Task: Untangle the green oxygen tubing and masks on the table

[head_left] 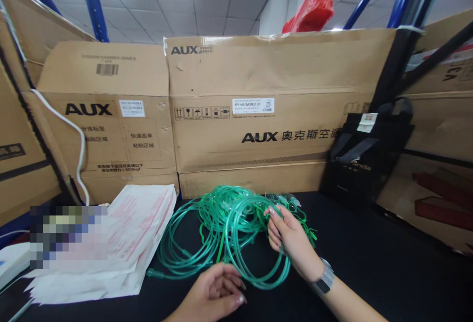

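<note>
A tangled heap of green transparent tubing lies coiled on the black table. My right hand, a watch on its wrist, reaches into the right side of the heap with its fingers curled round a coil of the tubing. My left hand rests low at the front edge, fingers bent and pressed on the near loops of the tubing. Clear plastic pieces show at the far side of the heap, partly hidden by the tubes.
A stack of white paper pouches with red print lies left of the tubing. Large AUX cardboard boxes wall off the back. A black bag leans at the right. A white cable hangs at the left.
</note>
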Available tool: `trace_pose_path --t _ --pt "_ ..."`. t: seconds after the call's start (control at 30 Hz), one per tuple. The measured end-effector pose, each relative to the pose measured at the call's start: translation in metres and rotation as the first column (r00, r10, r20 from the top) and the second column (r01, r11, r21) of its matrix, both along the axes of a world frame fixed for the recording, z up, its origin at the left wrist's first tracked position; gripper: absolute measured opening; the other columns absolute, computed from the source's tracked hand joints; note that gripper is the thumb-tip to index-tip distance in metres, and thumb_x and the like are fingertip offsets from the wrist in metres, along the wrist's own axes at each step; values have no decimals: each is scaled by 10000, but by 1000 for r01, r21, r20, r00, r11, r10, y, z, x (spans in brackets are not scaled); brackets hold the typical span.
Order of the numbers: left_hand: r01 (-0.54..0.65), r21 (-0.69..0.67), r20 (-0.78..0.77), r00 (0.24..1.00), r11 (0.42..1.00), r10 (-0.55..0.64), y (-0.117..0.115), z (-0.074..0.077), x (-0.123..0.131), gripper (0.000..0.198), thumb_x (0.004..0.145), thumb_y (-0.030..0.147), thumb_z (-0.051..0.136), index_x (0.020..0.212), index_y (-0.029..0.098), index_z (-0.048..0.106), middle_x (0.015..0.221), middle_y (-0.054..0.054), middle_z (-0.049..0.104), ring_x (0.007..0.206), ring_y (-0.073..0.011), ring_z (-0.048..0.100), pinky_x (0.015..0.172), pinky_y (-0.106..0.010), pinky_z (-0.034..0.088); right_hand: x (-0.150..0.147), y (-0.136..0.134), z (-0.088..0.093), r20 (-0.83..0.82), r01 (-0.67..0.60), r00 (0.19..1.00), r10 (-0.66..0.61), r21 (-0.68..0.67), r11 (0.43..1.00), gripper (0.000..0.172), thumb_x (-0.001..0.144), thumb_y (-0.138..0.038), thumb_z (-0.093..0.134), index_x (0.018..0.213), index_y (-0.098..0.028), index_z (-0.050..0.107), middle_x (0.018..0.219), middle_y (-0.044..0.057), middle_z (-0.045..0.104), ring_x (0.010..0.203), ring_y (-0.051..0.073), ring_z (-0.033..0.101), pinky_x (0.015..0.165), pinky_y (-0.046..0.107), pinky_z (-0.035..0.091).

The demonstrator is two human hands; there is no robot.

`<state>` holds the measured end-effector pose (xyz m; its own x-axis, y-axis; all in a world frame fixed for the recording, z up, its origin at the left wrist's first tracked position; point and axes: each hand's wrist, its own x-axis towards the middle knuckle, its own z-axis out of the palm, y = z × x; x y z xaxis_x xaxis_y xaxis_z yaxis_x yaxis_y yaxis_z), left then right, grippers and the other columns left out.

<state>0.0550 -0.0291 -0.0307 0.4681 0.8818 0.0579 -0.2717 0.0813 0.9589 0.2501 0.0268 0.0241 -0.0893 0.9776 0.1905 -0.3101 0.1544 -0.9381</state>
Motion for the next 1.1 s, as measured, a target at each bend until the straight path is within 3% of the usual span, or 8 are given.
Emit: trace_pose_path --t 0.2,0.73,0.93,1.1 --pt "72 -42 -30 997 997 -74 1 2 0 250 672 320 698 830 134 641 716 -30 630 650 -131 591 630 -257 411 0 -2 4 -34 23 999 -23 10 1000 249 766 -416 579 793 -203 453 421 -127 311 303 24 240 283 116 243" --pt "96 -100 -23 995 990 -99 1 6 2 282 642 360 716 753 112 642 606 -8 627 550 -87 569 584 -236 419 2 -4 8 -45 23 999 -22 7 1000 238 757 -412 593 790 -205 479 425 -120 303 307 26 232 286 129 230" --pt "81 -102 -44 995 991 -86 1 2 1 272 645 355 715 754 116 641 620 -17 641 555 -94 574 577 -234 420 21 6 22 -118 117 987 -111 41 992 217 749 -377 612 774 -191 502 426 -112 301 320 30 251 293 132 231" --pt "96 -78 -31 995 992 -99 -1 1 -1 234 675 324 697 780 120 650 626 -15 640 566 -101 578 574 -231 419 64 8 55 -143 308 948 -283 204 929 200 725 -349 642 768 -184 538 423 -103 306 337 36 272 304 138 247"
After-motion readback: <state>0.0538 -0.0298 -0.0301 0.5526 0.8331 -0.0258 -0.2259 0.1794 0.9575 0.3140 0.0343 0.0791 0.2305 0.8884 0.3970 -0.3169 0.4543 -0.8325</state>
